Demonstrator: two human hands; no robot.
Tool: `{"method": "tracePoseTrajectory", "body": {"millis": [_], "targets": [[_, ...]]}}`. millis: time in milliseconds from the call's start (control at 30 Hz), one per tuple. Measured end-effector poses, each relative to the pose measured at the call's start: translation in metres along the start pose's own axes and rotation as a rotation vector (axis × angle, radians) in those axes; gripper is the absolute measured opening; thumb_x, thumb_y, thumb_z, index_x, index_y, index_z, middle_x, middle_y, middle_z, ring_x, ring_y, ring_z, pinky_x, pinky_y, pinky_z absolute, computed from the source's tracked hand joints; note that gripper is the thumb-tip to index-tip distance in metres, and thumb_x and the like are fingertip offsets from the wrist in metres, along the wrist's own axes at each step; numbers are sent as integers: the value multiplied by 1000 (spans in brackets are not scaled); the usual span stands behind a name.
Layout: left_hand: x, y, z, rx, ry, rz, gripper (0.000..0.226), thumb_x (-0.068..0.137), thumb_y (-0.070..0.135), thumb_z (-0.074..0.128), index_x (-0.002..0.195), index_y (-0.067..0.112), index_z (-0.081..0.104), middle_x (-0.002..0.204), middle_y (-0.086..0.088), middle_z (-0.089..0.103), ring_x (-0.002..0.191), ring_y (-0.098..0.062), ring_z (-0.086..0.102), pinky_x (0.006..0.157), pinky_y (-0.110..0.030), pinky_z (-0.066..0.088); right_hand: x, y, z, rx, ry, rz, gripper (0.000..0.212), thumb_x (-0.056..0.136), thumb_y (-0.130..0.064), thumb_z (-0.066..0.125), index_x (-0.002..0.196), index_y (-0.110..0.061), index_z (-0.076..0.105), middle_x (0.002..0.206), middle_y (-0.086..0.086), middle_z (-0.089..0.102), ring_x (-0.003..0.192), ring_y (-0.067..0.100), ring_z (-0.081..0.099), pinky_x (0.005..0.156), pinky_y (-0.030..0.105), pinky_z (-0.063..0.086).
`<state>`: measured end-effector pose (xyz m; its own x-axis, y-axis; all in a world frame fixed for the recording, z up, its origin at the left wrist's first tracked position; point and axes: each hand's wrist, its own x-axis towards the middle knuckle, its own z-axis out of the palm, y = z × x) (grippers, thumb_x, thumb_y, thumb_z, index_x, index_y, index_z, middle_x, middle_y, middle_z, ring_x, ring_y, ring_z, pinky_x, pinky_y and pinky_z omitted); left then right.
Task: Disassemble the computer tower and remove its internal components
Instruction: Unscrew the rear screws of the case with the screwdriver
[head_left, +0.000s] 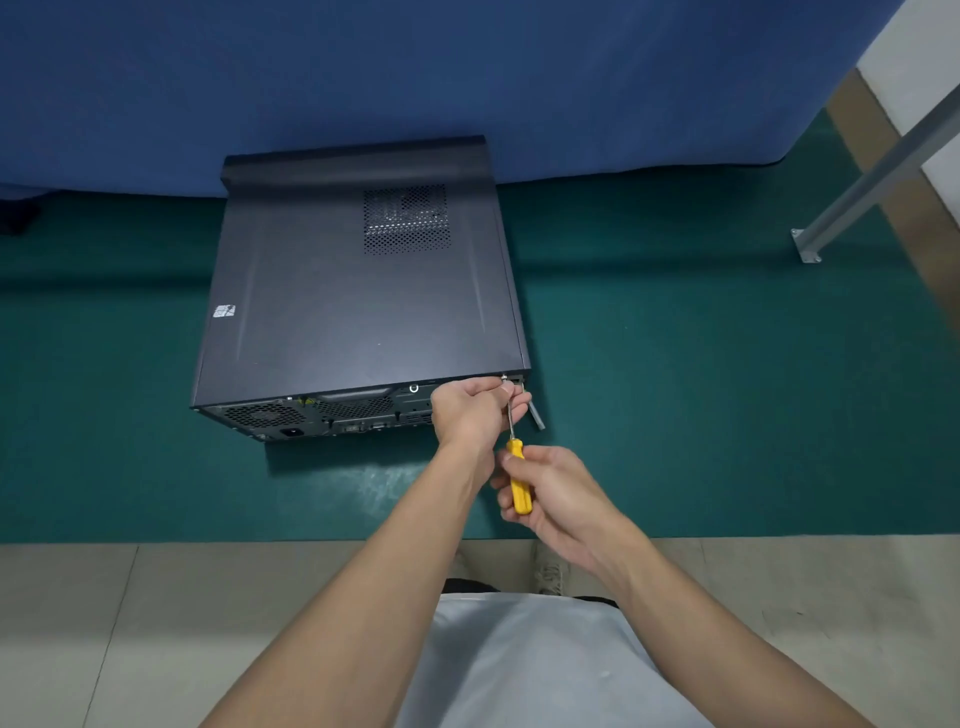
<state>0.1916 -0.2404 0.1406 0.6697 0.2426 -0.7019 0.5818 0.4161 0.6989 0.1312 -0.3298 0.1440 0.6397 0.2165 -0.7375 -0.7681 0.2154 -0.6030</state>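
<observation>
A dark grey computer tower (358, 291) lies on its side on a green mat, its rear panel with fan grille and ports facing me. My right hand (556, 493) grips the yellow handle of a screwdriver (519, 480). The metal shaft runs up to a small screw (504, 378) at the upper right corner of the rear panel. My left hand (467, 410) is at that corner, its fingers pinching the shaft close to the tip. The side panel with its perforated vent (406, 219) is closed on top.
The green mat (701, 389) covers the floor around the case, and pale tiles (156, 623) lie in front of it. A blue curtain (415, 78) hangs behind. A grey metal strut (872, 176) slants to the floor at the right. A grey strip (536, 415) hangs off the case's rear corner.
</observation>
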Motion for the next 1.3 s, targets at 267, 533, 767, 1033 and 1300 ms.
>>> {"method": "tracePoseTrajectory", "body": {"millis": [267,533,767,1033,1300], "targets": [[-7,4,0,-45,-72,-13,12,96,-8,46,96,-8,58,89,-22,68,75,-25,71,66,-26,59,2,-2,0,-32,3,8,11,94,-3,55,106,-1,54,93,21,67,72,27,68,68,40,57],[-5,2,5,22,27,21,12,95,-6,52,103,-8,60,93,-22,69,79,-26,71,73,-30,60,-2,-4,-4,55,51,31,21,99,-10,47,111,6,55,80,15,63,63,18,52,56,29,42],[-8,3,5,3,-41,21,13,97,-4,49,90,-6,60,84,-19,68,72,-24,71,64,-25,59,-4,-9,-5,14,45,19,19,94,-5,56,111,0,50,89,21,65,65,22,66,60,31,54],[-4,2,3,-66,-33,-8,11,93,5,61,86,-4,63,85,-21,71,74,-27,73,65,-27,59,-6,-16,-8,-6,-8,25,21,99,-9,48,106,9,57,79,17,62,60,17,57,57,28,49],[-1,1,2,-18,-52,5,11,93,4,60,84,-3,63,80,-18,71,70,-24,72,61,-27,58,-3,-11,-26,-302,54,-51,9,96,-10,55,97,-2,59,74,9,60,58,13,53,53,23,45]]}}
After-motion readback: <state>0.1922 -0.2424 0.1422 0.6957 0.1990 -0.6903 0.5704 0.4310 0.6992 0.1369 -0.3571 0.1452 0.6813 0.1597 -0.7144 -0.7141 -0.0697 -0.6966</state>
